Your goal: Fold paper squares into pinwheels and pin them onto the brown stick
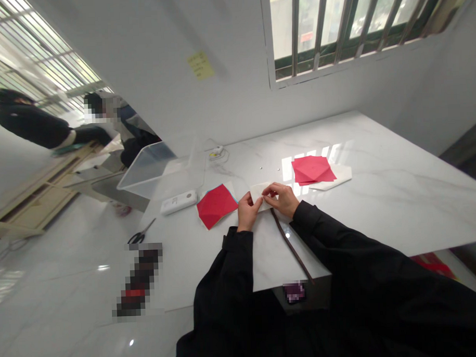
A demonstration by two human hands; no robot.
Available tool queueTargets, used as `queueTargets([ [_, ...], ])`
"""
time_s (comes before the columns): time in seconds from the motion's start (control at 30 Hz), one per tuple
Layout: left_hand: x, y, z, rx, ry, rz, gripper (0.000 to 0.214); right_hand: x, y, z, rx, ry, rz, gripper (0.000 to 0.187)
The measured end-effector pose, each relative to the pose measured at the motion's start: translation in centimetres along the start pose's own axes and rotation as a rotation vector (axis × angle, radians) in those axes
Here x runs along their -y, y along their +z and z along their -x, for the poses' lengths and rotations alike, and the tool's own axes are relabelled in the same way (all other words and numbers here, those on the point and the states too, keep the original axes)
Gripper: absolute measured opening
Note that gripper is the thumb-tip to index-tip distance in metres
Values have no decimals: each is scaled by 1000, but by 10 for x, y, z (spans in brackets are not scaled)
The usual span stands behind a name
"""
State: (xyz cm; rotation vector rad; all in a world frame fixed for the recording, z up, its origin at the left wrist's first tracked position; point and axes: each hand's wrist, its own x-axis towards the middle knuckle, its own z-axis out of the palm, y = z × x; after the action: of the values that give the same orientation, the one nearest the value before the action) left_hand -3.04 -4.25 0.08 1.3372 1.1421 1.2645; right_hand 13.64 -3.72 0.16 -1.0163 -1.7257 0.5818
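Observation:
Between my two hands is a small cream sheet of paper (257, 191), held just above the white marbled table (364, 215). My left hand (247, 212) grips its left edge with the thumb on top. My right hand (282, 199) pinches at the sheet's right side, fingertips close to the left thumb. Whether anything tiny is in that pinch is too small to tell. A thin dark brown stick (289, 243) runs from under the sheet to the table's front edge. Left of my hands lie red paper pieces (216, 206); more red paper (312, 169) rests on cream paper (341, 177) at right.
A white box-shaped device (179, 202), black scissors (141, 232) and a clear plastic bin (154, 168) are at the left. A small white cabled item (217, 151) lies by the wall. A yellow note (201, 65) is stuck above. Other people (36, 120) are at the far left.

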Motion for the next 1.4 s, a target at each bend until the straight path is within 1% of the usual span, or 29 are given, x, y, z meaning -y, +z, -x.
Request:
queueTargets([
  [0.17, 2, -1, -1, -17, -7, -21, 47, 3, 2, 0, -38, 28, -115, 9],
  [0.3, 2, -1, -2, -58, -13, -11, 44, -4, -9, -6, -106, 32, -118, 9],
  [0.4, 4, -1, -3, -104, -11, -12, 41, -22, -25, -10, -127, 12, 25, 13],
  [0.43, 5, -1, -3, -124, -13, -10, 41, -29, -30, -12, -124, 26, 88, 15],
  [0.5, 7, -1, -4, -172, -18, -4, 41, -42, -39, -13, -83, 83, 218, 16],
  [0.57, 8, -2, -4, -216, -20, 7, 42, -50, -42, -14, -17, 118, 373, 18],
  [0.67, 8, -1, -4, -258, -17, 51, 44, -53, -41, -13, 108, 69, 551, 19],
  [0.73, 8, -1, -4, -281, -17, 90, 45, -50, -39, -13, 167, 37, 612, 20],
  [0.8, 8, -1, -4, -292, -18, 116, 44, -48, -37, -12, 195, 36, 633, 22],
  [0.9, 10, -1, -4, -289, -17, 131, 45, -48, -37, -9, 185, 63, 639, 23],
  [1.03, 11, -2, -3, -285, -18, 115, 45, -48, -37, -6, 108, 82, 678, 17],
  [1.13, 9, -2, -2, -285, -16, 112, 44, -45, -34, -5, 126, 75, 698, 16],
  [1.27, 8, -1, -2, -275, -18, 109, 44, -40, -30, -7, 173, 83, 718, 23],
  [1.4, 9, -1, -2, -282, -26, 105, 46, -40, -29, -8, 179, 97, 740, 36],
])
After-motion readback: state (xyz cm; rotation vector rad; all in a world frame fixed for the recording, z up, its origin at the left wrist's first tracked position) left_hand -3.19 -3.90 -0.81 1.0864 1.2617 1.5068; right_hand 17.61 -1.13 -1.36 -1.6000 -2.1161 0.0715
